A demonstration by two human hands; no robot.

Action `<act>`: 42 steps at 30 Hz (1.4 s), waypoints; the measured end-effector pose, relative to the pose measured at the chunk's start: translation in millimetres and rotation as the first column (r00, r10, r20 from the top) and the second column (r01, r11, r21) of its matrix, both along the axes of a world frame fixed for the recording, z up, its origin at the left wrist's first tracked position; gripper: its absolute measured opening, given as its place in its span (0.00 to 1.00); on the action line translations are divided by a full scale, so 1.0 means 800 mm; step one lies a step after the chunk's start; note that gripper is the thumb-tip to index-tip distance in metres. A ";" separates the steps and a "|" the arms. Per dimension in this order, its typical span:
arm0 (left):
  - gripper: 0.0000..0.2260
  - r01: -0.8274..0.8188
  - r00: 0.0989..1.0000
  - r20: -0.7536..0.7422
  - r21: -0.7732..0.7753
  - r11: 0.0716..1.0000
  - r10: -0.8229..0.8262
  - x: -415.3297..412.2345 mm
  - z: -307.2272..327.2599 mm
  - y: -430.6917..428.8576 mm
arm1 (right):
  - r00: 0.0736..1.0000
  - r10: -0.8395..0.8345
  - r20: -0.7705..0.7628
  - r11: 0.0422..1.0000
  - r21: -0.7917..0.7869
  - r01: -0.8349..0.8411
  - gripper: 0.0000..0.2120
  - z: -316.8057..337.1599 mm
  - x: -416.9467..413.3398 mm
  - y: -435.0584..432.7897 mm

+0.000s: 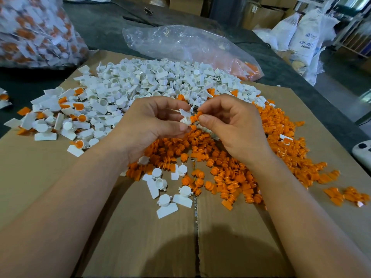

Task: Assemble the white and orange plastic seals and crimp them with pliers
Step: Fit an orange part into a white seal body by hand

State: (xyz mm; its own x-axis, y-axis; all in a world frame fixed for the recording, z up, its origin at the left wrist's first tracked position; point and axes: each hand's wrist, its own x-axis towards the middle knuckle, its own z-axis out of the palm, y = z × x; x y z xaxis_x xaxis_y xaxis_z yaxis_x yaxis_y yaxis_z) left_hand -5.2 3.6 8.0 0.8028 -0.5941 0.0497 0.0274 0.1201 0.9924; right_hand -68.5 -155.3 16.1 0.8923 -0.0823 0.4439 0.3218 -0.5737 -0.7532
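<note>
My left hand [152, 121] pinches a white seal body [185, 117] above the cardboard, its flat tag pointing up. My right hand [228, 125] pinches an orange insert [195, 116] whose end meets the white cup. A heap of loose white seal bodies [152, 85] lies behind my hands. A heap of orange inserts [241, 167] spreads under and to the right of them. Pliers are partly hidden under my right hand, with only a bit of metal [206, 130] showing.
Flattened cardboard [140, 237] covers the dark table. Assembled white-and-orange seals [60, 117] lie at the left. A large clear bag of finished seals [36, 31] stands far left, and a nearly empty clear bag [186, 43] lies behind the heaps. White sacks [307, 37] stand at the far right.
</note>
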 end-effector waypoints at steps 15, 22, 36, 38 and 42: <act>0.16 -0.004 0.998 0.061 0.018 1.000 0.002 -0.005 -0.001 -0.003 | 0.999 0.037 -0.023 0.995 -0.096 -0.040 0.14 -0.001 -0.002 0.002; 0.14 -0.058 0.989 0.137 0.048 0.997 0.051 -0.008 -0.004 -0.007 | 1.000 0.026 0.001 0.986 -0.164 -0.026 0.12 0.000 -0.002 0.000; 0.14 -0.031 1.000 -0.008 -0.087 0.996 0.030 -0.008 -0.004 -0.007 | 0.999 0.041 0.024 0.991 -0.129 -0.037 0.11 0.002 -0.002 -0.001; 0.13 -0.014 0.998 -0.057 -0.117 0.993 0.007 -0.005 -0.004 -0.005 | 0.998 0.025 0.050 0.991 -0.133 -0.018 0.11 0.003 -0.002 -0.001; 0.17 0.029 0.995 -0.093 -0.121 0.992 -0.041 -0.005 -0.005 -0.006 | 0.999 0.030 0.038 0.996 -0.081 -0.027 0.12 0.003 -0.004 0.000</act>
